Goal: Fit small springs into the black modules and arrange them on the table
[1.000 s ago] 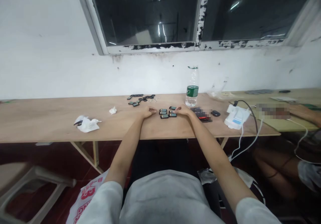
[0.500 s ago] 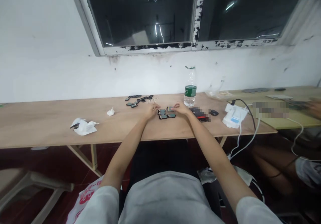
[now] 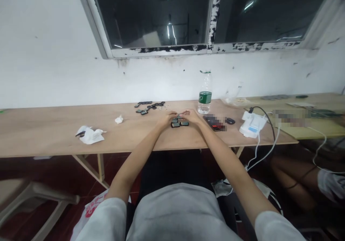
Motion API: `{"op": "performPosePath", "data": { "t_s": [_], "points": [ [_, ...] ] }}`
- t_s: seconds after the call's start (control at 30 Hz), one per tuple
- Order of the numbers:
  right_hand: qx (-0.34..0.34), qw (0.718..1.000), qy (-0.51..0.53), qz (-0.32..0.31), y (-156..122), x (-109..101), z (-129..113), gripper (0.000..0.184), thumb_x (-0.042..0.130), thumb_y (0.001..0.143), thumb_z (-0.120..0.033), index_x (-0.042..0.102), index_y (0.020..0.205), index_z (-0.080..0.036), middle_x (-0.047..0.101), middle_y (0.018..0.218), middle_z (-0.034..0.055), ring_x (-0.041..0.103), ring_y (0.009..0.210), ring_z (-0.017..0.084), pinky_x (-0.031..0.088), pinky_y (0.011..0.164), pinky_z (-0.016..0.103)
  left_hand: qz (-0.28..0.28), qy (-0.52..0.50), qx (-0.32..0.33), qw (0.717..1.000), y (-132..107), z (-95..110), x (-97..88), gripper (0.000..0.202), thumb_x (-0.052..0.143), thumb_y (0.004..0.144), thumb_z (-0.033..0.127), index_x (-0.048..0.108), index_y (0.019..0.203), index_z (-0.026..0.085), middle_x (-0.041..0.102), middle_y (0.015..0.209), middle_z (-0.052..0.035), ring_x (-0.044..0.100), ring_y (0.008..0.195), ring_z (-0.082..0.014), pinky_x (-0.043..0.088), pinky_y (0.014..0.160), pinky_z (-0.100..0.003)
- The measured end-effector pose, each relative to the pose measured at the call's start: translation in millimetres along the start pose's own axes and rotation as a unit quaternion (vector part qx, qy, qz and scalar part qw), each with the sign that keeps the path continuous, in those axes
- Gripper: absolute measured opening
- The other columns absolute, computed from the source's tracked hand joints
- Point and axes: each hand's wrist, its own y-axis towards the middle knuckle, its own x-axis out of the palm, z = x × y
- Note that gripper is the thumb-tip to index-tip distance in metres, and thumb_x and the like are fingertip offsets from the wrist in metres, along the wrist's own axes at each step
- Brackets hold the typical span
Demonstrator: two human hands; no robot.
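My left hand (image 3: 166,118) and my right hand (image 3: 192,116) meet over the table, fingertips almost together. Between them is a small black-rimmed piece with a grey-green face (image 3: 179,116), pinched by my right fingers. My left fingers are closed at its other side; whatever small thing they may hold is hidden. Just below my hands lie similar pieces, one at the front left (image 3: 175,124) and one at the front right (image 3: 184,123). Another piece (image 3: 175,120) is partly covered by my left hand.
Behind my hands lie several more dark pieces (image 3: 144,111) and tiny pale bits (image 3: 161,108). A water bottle (image 3: 205,100), a phone (image 3: 211,121) and a black mouse (image 3: 230,121) stand right. Crumpled tissue (image 3: 91,136) is left; a white power strip (image 3: 252,125) with cables is right.
My right hand has moved slightly left and lifted the back right piece from its place beside the others. Both hands have come together around it.
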Motion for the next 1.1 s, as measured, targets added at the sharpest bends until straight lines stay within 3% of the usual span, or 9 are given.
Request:
{"op": "performPosePath", "data": {
  "t_s": [0.2,0.5,0.77,0.97,1.1],
  "points": [
    [-0.009,1.000,0.007,-0.001,0,0,-1,0.044,0.101,0.060,-0.041,0.073,0.084,-0.017,0.079,0.082,0.0072,0.077,0.076,0.022,0.067,0.070,0.035,0.007,-0.017,-0.027,0.999,1,6,-1.6,0.031,0.060,0.090,0.012,0.080,0.111,0.023,0.073,0.129,-0.0108,0.067,0.124,-0.0286,0.051,0.113,-0.046],
    [-0.005,0.999,0.032,-0.005,-1,1,-1,0.045,0.101,0.062,-0.042,0.073,0.086,-0.017,0.080,0.084,0.0073,0.078,0.078,0.022,0.067,0.076,0.035,0.015,0.021,-0.005,1.000,-3,14,-5.0,0.039,0.054,0.093,0.011,0.074,0.125,0.023,0.070,0.134,-0.0092,0.062,0.129,-0.0269,0.048,0.116,-0.047],
    [0.002,0.999,0.034,0.004,-3,1,-5,0.041,0.101,0.061,-0.037,0.072,0.082,-0.017,0.079,0.080,0.0053,0.077,0.074,0.021,0.068,0.075,0.036,0.011,-0.006,-0.001,1.000,0,9,-2.5,0.036,0.057,0.091,0.011,0.077,0.119,0.023,0.070,0.131,-0.0106,0.065,0.126,-0.0284,0.050,0.114,-0.048],
    [0.005,0.999,0.033,0.003,-3,2,-5,0.042,0.101,0.062,-0.038,0.071,0.083,-0.017,0.079,0.079,0.0056,0.077,0.073,0.021,0.067,0.072,0.034,0.044,-0.034,-0.003,0.998,0,12,-1.1,0.023,0.060,0.099,0.023,0.078,0.113,0.020,0.073,0.126,-0.0119,0.067,0.122,-0.0277,0.050,0.113,-0.046],
    [0.013,1.000,-0.001,0.013,-2,2,-4,0.037,0.099,0.066,-0.035,0.070,0.083,-0.017,0.078,0.079,0.0067,0.076,0.071,0.022,0.066,0.068,0.033,0.071,-0.045,-0.029,0.996,-1,10,-3.4,0.024,0.054,0.103,0.027,0.076,0.109,0.017,0.076,0.113,-0.0115,0.071,0.108,-0.0263,0.054,0.105,-0.043]
  ]
}}
